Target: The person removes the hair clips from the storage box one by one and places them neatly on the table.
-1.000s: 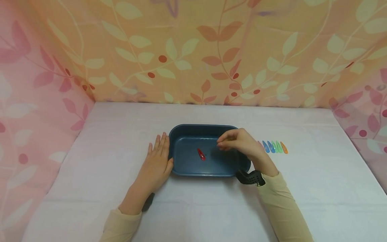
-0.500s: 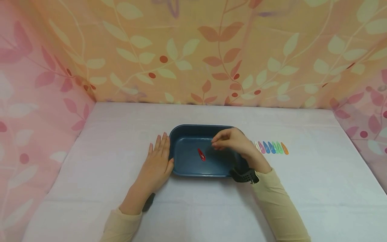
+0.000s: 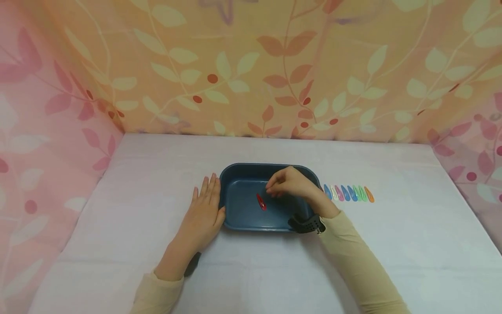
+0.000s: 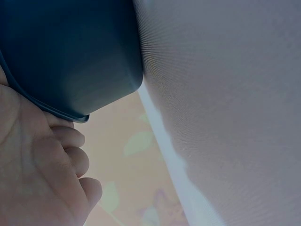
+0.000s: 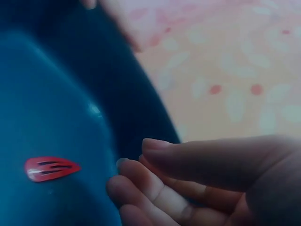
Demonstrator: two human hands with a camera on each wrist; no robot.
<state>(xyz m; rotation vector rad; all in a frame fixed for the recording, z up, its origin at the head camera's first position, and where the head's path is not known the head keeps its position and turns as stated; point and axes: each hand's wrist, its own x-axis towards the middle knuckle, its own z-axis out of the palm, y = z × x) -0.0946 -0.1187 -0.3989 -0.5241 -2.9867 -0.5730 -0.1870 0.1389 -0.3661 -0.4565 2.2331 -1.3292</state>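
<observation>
A red snap hair clip (image 3: 261, 202) lies on the floor of the dark blue tray (image 3: 270, 226). My right hand (image 3: 290, 182) hovers above the tray, just right of the clip. Its fingers are loosely curled, and the right wrist view shows nothing between the thumb (image 5: 193, 157) and fingertips. The same view shows the red clip (image 5: 51, 169) apart from the hand. My left hand (image 3: 201, 213) rests against the tray's left side with its fingers straight. In the left wrist view that hand (image 4: 40, 160) touches the tray's rim.
Right of the tray, several hair clips lie in a row on the white cloth: blue, white, pink, green and an orange clip (image 3: 369, 194) at the end. The tray and right forearm stand close to the row's left end. Patterned curtains hang behind and on both sides.
My right hand has moved left over the tray toward the red clip, uncovering more of the row of clips. The left hand and the red clip have stayed in place.
</observation>
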